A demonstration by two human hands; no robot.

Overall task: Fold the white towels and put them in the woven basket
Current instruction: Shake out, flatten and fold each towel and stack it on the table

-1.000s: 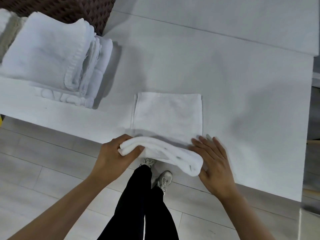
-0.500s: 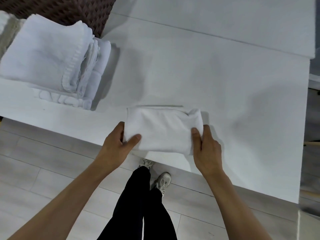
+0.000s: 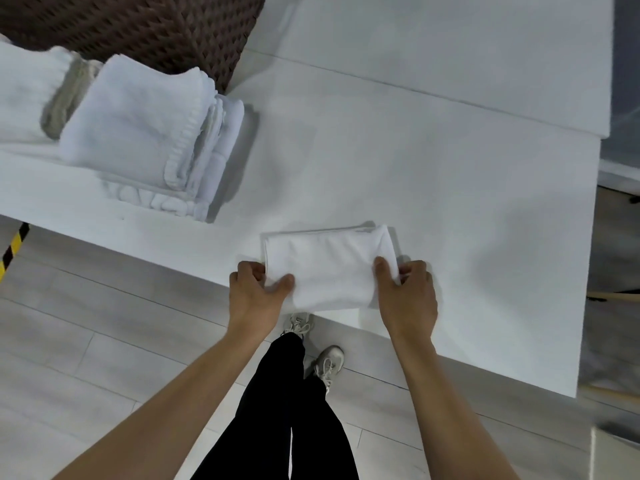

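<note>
Both hands pinch the folded white towel (image 3: 329, 268) at the white table's (image 3: 450, 168) near edge: left hand (image 3: 254, 294) on its left end, right hand (image 3: 407, 296) on its right, thumbs on top. The dark woven basket (image 3: 156, 26) stands far left, its contents hidden; a stack of folded towels (image 3: 149, 140) lies just before it. No writing is legible

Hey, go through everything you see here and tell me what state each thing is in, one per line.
Small towel: folded, flat at the table's near edge, gripped at both ends.
Left hand: pinching the towel's left end.
Right hand: pinching the towel's right end.
Towel stack: folded, piled on the table.
Woven basket: behind the stack, inside not visible.
Table: white, bearing the towels.
</note>
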